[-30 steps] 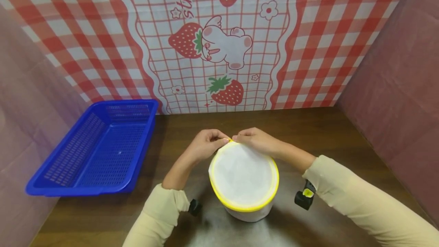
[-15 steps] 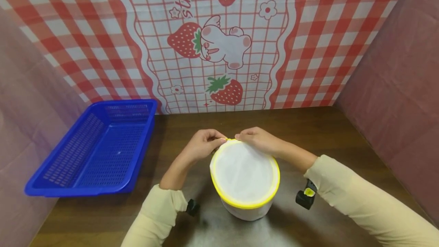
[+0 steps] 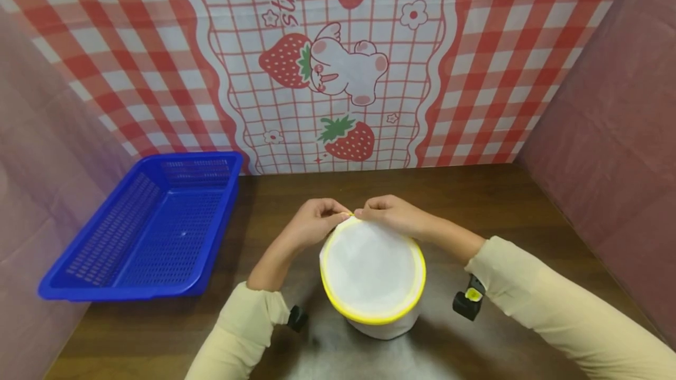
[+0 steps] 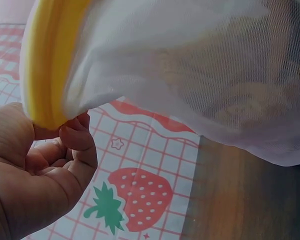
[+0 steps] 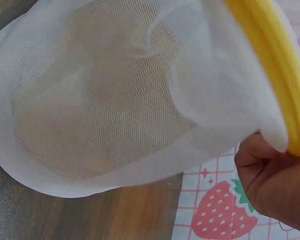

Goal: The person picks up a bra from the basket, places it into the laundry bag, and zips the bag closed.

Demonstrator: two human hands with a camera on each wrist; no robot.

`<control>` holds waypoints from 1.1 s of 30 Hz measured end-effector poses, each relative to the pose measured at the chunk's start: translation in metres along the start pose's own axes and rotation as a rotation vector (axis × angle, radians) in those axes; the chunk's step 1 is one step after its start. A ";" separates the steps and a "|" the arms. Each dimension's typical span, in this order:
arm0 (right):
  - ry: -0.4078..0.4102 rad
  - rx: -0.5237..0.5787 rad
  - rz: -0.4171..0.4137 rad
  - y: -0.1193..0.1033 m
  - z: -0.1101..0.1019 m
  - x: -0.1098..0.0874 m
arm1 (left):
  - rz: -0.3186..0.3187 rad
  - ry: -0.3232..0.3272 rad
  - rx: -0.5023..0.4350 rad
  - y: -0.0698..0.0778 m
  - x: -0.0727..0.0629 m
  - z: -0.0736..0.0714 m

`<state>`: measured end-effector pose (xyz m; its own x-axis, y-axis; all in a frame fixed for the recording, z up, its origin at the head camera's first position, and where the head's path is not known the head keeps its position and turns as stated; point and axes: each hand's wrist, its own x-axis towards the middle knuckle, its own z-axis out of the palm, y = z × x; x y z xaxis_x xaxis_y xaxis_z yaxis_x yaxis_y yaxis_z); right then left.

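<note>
A round white mesh laundry bag [image 3: 372, 268] stands on the brown table, its flat top edged by a yellow zipper [image 3: 369, 319]. At the far edge of that top, my left hand [image 3: 314, 223] pinches the zipper between thumb and fingers. Right beside it, my right hand [image 3: 393, 214] grips the same edge, thumb on top and fingers curled beneath. The left wrist view has the yellow zipper band [image 4: 52, 65] running down into the left fingertips. Through the mesh side [image 5: 105, 110] in the right wrist view, blurred pale shapes show.
A blue plastic basket [image 3: 116, 294] with slotted sides sits at the left on the table [image 3: 475, 210]. Behind stands a red-and-white checked cloth [image 3: 491, 75] printed with strawberries. Pinkish cloth walls [image 3: 607, 133] close off both sides.
The right hand shifted slightly right along the zipper, then back left beside the left hand. The bag's top has moved slightly left. The left hand stays nearly in place.
</note>
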<state>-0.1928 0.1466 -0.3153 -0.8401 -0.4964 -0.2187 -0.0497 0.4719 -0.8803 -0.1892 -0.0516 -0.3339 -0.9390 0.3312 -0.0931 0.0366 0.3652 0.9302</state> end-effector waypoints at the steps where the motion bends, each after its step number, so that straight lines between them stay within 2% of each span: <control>1: -0.001 0.005 0.000 0.000 0.000 0.000 | 0.001 -0.002 0.001 0.000 0.000 0.000; 12: 0.019 0.039 0.038 0.006 -0.001 -0.001 | 0.021 -0.015 -0.001 -0.001 0.000 0.001; 17: 0.036 0.055 0.046 0.008 -0.001 -0.001 | 0.014 -0.045 -0.030 -0.002 0.000 -0.001; 23: 0.053 0.072 0.053 0.012 -0.002 -0.001 | -0.037 -0.141 -0.085 -0.005 -0.009 -0.008; 29: 0.096 0.042 0.057 0.012 -0.008 -0.002 | -0.091 -0.272 0.056 -0.012 -0.021 -0.023; 31: 0.108 0.033 0.068 0.011 -0.009 -0.002 | -0.094 -0.314 0.074 -0.013 -0.024 -0.026; 33: 0.132 0.013 0.074 0.010 -0.009 -0.002 | -0.089 -0.329 0.060 -0.013 -0.026 -0.028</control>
<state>-0.1969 0.1591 -0.3198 -0.9048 -0.3606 -0.2266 0.0211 0.4935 -0.8695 -0.1753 -0.0891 -0.3333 -0.7788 0.5552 -0.2919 -0.0114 0.4528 0.8915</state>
